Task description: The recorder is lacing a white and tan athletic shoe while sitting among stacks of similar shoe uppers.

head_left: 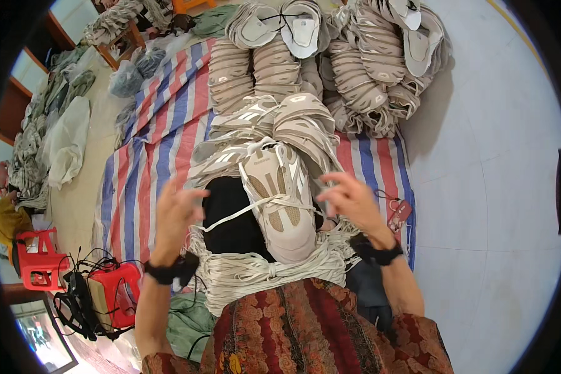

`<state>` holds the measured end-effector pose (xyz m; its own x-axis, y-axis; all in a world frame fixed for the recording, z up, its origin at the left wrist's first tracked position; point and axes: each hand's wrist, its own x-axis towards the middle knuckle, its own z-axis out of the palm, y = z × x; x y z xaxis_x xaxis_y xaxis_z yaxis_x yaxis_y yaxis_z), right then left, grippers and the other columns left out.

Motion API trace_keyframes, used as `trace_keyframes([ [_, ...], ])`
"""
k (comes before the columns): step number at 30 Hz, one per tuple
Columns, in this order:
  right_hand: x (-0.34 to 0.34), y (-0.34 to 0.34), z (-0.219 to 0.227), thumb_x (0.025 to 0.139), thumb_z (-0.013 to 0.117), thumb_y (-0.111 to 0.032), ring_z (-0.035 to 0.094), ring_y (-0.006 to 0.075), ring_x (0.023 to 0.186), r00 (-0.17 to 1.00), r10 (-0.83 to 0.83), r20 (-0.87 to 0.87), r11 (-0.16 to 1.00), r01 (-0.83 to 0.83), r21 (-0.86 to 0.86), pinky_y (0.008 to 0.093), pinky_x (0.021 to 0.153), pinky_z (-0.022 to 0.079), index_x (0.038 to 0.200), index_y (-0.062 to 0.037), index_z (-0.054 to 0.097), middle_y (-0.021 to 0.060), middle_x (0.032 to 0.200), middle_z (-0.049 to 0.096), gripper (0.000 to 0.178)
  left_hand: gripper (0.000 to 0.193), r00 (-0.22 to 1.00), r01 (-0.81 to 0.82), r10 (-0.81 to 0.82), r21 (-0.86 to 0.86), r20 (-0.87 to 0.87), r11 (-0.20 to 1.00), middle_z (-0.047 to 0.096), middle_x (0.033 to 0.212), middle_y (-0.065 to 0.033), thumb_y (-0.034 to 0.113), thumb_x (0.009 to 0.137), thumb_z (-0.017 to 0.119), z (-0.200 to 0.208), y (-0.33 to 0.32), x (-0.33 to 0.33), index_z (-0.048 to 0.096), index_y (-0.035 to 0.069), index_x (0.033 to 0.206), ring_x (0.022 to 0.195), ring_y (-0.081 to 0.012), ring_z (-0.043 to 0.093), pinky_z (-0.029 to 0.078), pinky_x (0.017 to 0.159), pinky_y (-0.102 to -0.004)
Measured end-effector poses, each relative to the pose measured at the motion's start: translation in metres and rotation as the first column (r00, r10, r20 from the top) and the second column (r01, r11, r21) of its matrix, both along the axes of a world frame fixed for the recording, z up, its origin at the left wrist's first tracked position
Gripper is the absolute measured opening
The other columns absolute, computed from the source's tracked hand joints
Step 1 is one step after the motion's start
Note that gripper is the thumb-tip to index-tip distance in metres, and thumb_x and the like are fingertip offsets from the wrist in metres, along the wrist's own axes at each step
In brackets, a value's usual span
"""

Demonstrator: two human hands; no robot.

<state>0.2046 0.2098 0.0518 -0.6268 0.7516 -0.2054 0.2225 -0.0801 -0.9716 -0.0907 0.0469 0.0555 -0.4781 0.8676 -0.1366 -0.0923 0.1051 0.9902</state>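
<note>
A beige and white shoe upper [280, 199] lies over my lap, toe toward me, with a cream lace [235, 215] crossed over its front. One lace end runs left across a black cloth [230, 193] to just below my left hand [179, 212]. That hand is raised left of the upper, fingers apart though blurred, and nothing shows in it. On the other side my right hand [353, 202] hovers apart from the upper, its fingers spread and pointing inward, with nothing visible in them. A thick bundle of cream laces [255, 277] lies across my lap below the toe.
More uppers [305, 124] lie just beyond, with tall nested stacks [274, 68] behind them on a striped sheet [131, 181]. A red tag [400, 215] lies at right. Red stools [40, 258] and tangled black cables [78, 293] stand at left.
</note>
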Motion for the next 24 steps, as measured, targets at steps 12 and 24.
trace_keyframes([
  [12, -0.040, 0.014, -0.058, 0.076, 0.055, -0.014, 0.056, 0.0134, 0.055, 0.960, 0.079, 0.268, 0.971, -0.135, 0.195, 0.0269, 0.053, 0.043, 0.077, 0.0024, 0.063, 0.0054, 0.060, 0.058, 0.018, 0.021, 0.937, 0.340, -0.315, -0.194, 0.150, 0.920, 0.060, 0.082, -0.0062, 0.016, 0.090, 0.049, -0.033, 0.094, 0.083, 0.058, -0.002, 0.090, 0.073, -0.0110, 0.059, 0.051, 0.061, -0.0224],
  [24, -0.046, 0.038, -0.065, 0.076, 0.054, -0.016, 0.039, 0.0049, 0.048, 0.965, 0.260, 0.022, 0.872, -0.225, -0.435, 0.0199, 0.043, 0.030, 0.069, -0.0042, 0.058, -0.0031, 0.054, 0.047, 0.014, 0.022, 0.930, 0.365, -0.340, -0.269, 0.138, 0.891, 0.061, 0.082, -0.0037, 0.018, 0.090, 0.048, -0.046, 0.101, 0.086, 0.061, 0.000, 0.090, 0.075, -0.0090, 0.059, 0.048, 0.052, -0.0204],
])
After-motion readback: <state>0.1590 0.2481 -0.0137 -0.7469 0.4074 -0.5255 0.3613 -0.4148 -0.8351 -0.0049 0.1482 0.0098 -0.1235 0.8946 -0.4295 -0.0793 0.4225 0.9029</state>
